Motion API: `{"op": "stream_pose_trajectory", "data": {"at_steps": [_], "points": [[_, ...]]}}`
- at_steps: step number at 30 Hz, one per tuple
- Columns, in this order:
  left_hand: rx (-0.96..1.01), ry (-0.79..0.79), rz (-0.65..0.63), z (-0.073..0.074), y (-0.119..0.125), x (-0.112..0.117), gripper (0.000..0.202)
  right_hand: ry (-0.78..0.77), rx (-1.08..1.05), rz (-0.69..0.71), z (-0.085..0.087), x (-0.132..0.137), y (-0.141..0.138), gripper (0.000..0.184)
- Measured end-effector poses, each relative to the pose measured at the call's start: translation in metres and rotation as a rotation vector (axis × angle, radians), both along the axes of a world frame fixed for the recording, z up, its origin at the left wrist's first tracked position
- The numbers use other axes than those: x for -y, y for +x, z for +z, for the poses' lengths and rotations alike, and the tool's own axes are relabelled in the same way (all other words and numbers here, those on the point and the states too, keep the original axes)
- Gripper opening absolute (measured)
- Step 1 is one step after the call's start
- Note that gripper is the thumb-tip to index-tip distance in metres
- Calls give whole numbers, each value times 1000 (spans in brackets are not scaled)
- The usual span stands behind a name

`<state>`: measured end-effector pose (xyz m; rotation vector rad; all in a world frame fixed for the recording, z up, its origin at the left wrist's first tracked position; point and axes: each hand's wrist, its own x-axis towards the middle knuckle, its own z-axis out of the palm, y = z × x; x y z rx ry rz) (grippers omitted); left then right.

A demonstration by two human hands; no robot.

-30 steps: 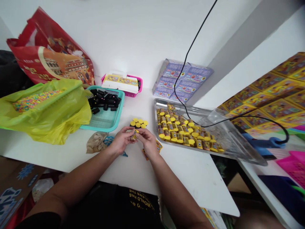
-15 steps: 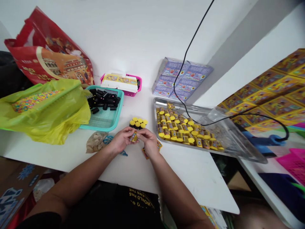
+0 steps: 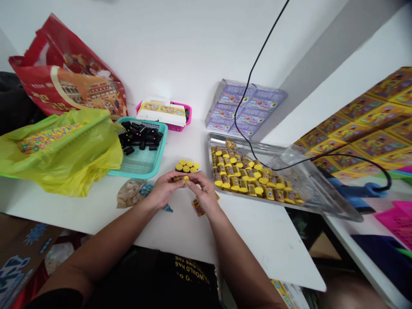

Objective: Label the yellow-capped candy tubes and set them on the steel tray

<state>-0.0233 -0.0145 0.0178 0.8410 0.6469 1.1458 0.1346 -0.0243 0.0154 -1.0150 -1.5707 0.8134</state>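
Pinching small printed yellow-capped cylinder (image 3: 186, 179) jointly: left hand (image 3: 163, 189) and right hand (image 3: 204, 191), both curled, angled inward, just in front of clustered yellow-topped black cylinders (image 3: 186, 168).

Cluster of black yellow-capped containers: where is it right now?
In the head view's middle, the cluster sits on the table just beyond the left hand and right hand, between the teal basket on the left and the metal tray on the right.
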Motion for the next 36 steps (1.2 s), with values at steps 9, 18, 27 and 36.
{"op": "stream_pose_trajectory", "data": {"at_steps": [9,18,27,36], "points": [[69,-58,-41,1,-7,-6,23,19,-15,-43,-4,1,-7,12],[-6,-60,53,-7,-5,-12,22,82,107,-57,-5,1,-15,14],[-103,-109,21,-4,0,-8,30,138,429,-64,-2,6,-13,26],[-383,3,5,-9,0,-5,44,-56,295,-756,26,-19,61,18]]}}
